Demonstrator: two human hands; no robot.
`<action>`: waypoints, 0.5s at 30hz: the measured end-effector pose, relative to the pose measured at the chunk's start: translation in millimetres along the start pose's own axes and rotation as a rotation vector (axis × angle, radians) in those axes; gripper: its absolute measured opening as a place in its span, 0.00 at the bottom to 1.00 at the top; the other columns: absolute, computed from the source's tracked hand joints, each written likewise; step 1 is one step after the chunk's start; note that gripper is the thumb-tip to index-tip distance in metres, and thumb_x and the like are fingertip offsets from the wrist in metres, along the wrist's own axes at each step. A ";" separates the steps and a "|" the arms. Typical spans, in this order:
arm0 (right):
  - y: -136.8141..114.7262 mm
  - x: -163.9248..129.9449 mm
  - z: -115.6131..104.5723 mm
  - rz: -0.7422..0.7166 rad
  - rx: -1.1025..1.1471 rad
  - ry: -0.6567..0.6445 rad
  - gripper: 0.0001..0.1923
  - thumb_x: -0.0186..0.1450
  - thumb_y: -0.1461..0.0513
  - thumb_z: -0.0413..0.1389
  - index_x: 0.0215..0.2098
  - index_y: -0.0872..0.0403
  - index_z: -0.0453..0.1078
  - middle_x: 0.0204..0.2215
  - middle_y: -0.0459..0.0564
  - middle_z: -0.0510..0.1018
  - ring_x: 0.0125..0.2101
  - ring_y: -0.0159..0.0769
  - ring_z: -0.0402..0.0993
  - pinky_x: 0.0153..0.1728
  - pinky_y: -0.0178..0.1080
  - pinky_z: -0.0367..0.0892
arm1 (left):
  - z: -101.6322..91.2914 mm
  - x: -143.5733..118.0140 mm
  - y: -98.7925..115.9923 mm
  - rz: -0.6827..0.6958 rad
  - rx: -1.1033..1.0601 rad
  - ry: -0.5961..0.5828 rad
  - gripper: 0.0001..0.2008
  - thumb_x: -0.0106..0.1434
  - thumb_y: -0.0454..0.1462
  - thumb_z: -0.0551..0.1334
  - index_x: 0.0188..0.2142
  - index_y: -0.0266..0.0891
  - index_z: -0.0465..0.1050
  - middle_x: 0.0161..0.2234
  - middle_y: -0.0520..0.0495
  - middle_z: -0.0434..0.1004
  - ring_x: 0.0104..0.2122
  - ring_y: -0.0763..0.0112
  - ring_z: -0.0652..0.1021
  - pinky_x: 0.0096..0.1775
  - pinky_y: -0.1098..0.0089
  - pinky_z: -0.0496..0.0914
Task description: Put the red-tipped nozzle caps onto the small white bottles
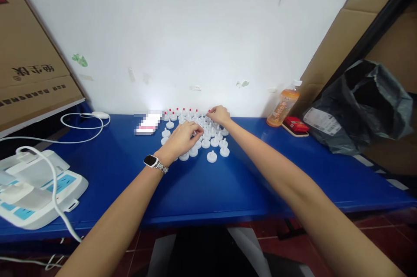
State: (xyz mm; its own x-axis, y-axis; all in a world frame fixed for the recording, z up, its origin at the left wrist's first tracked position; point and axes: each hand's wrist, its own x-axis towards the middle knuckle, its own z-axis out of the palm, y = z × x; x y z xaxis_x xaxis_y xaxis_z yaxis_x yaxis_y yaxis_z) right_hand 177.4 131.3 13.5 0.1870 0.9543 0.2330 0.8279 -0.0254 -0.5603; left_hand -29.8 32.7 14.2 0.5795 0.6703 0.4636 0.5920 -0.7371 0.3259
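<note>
Several white plastic nozzle caps (211, 156), each with a round base and a narrow upright tip, stand in a cluster on the blue table. At the back, a row of them carries small red tips (184, 111). My left hand (185, 138), with a watch on the wrist, hovers low over the cluster's left side; its thumb and forefinger come together, and whatever may be between them is hidden. At the back right of the cluster, my right hand (220, 115) pinches a red-tipped cap, of which only a speck of red shows by the fingertips.
A pixelated white object (149, 123) lies left of the cluster. Farther left are a white cable (94, 129) and a power strip (70, 203). An orange drink bottle (283, 105), a red box (296, 124) on a phone and a grey plastic bag (345, 111) stand at right.
</note>
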 end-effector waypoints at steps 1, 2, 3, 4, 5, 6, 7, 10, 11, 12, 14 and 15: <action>-2.8 4.5 2.4 0.019 -0.026 -0.017 0.11 0.60 0.58 0.62 0.39 0.52 0.81 0.42 0.56 0.83 0.48 0.47 0.75 0.52 0.47 0.64 | -0.3 -0.4 0.8 -0.001 0.003 -0.010 0.10 0.72 0.39 0.56 0.41 0.41 0.76 0.40 0.45 0.80 0.42 0.59 0.76 0.45 0.59 0.67; -5.3 7.6 4.0 0.030 -0.046 -0.028 0.10 0.60 0.59 0.62 0.38 0.52 0.81 0.41 0.56 0.83 0.48 0.47 0.75 0.52 0.48 0.63 | -0.9 -0.7 1.7 -0.002 0.004 -0.018 0.10 0.72 0.39 0.56 0.41 0.41 0.76 0.40 0.45 0.80 0.42 0.59 0.76 0.45 0.59 0.67; -7.4 9.4 4.5 0.030 -0.057 -0.033 0.09 0.60 0.59 0.61 0.37 0.52 0.81 0.41 0.57 0.83 0.49 0.48 0.75 0.53 0.49 0.63 | -1.9 -0.9 2.4 -0.006 0.004 -0.020 0.10 0.72 0.40 0.56 0.41 0.41 0.76 0.40 0.45 0.80 0.42 0.59 0.76 0.45 0.58 0.67; -9.0 9.9 3.9 0.022 -0.060 -0.028 0.08 0.60 0.60 0.61 0.36 0.52 0.81 0.40 0.56 0.83 0.48 0.47 0.76 0.53 0.49 0.62 | -3.0 -1.1 3.1 -0.010 0.000 -0.018 0.10 0.72 0.40 0.56 0.41 0.41 0.76 0.40 0.45 0.80 0.42 0.59 0.76 0.45 0.58 0.67; -10.0 9.2 2.0 0.008 -0.057 -0.016 0.08 0.60 0.60 0.60 0.36 0.51 0.81 0.40 0.56 0.84 0.48 0.47 0.76 0.54 0.50 0.62 | -4.4 -1.2 3.6 -0.014 -0.007 -0.011 0.11 0.73 0.40 0.55 0.41 0.41 0.76 0.41 0.45 0.80 0.43 0.59 0.76 0.45 0.58 0.67; -10.5 7.5 -1.2 -0.010 -0.049 0.003 0.08 0.61 0.60 0.60 0.35 0.51 0.80 0.39 0.55 0.84 0.48 0.47 0.76 0.54 0.50 0.62 | -5.8 -1.2 3.9 -0.017 -0.016 -0.003 0.11 0.73 0.40 0.55 0.41 0.42 0.76 0.41 0.45 0.80 0.43 0.59 0.76 0.46 0.58 0.67; -10.5 4.8 -5.6 -0.031 -0.037 0.028 0.07 0.61 0.60 0.59 0.35 0.51 0.80 0.39 0.53 0.84 0.47 0.46 0.76 0.55 0.50 0.62 | -7.1 -1.3 4.0 -0.020 -0.026 0.007 0.11 0.72 0.40 0.55 0.41 0.42 0.76 0.41 0.46 0.80 0.44 0.59 0.76 0.46 0.59 0.68; -8.5 -10.0 -23.6 -0.098 0.066 0.107 0.06 0.62 0.61 0.58 0.35 0.52 0.77 0.37 0.50 0.84 0.44 0.43 0.76 0.53 0.48 0.64 | -10.0 -1.0 4.1 -0.020 -0.057 0.031 0.10 0.72 0.40 0.56 0.40 0.42 0.76 0.41 0.46 0.80 0.44 0.59 0.76 0.46 0.59 0.69; -7.5 -17.3 -30.0 -0.131 0.139 0.113 0.06 0.63 0.61 0.57 0.35 0.52 0.76 0.37 0.50 0.83 0.42 0.42 0.77 0.51 0.46 0.65 | -10.5 -0.8 4.4 -0.021 -0.067 0.041 0.10 0.72 0.41 0.57 0.40 0.41 0.76 0.40 0.46 0.80 0.43 0.60 0.76 0.45 0.59 0.69; -6.5 -26.0 -35.8 -0.169 0.235 0.103 0.05 0.64 0.61 0.57 0.35 0.53 0.75 0.36 0.50 0.83 0.40 0.40 0.77 0.49 0.44 0.67 | -10.9 -0.6 5.0 -0.023 -0.082 0.054 0.10 0.72 0.41 0.57 0.40 0.41 0.76 0.40 0.46 0.80 0.42 0.60 0.76 0.45 0.60 0.69; -5.0 -47.1 -44.1 -0.244 0.487 0.023 0.06 0.65 0.59 0.56 0.37 0.53 0.72 0.34 0.49 0.82 0.36 0.37 0.77 0.43 0.41 0.70 | -11.2 0.1 7.3 -0.031 -0.131 0.092 0.10 0.72 0.41 0.57 0.40 0.41 0.76 0.39 0.46 0.80 0.41 0.62 0.77 0.43 0.61 0.69; -4.8 -59.1 -46.3 -0.259 0.632 -0.043 0.08 0.66 0.57 0.56 0.38 0.53 0.71 0.33 0.49 0.82 0.36 0.36 0.77 0.40 0.39 0.71 | -11.3 0.5 8.9 -0.037 -0.157 0.114 0.11 0.72 0.41 0.56 0.40 0.41 0.76 0.39 0.46 0.80 0.41 0.62 0.77 0.42 0.62 0.69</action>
State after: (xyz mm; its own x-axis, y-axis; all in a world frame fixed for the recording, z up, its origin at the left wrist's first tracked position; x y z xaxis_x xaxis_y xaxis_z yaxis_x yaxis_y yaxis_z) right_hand 186.9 61.3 39.2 -0.0074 0.9173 0.3982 0.3727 0.3720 -0.8501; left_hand -30.6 25.5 26.6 0.4863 0.6899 0.5363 0.5117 -0.7223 0.4652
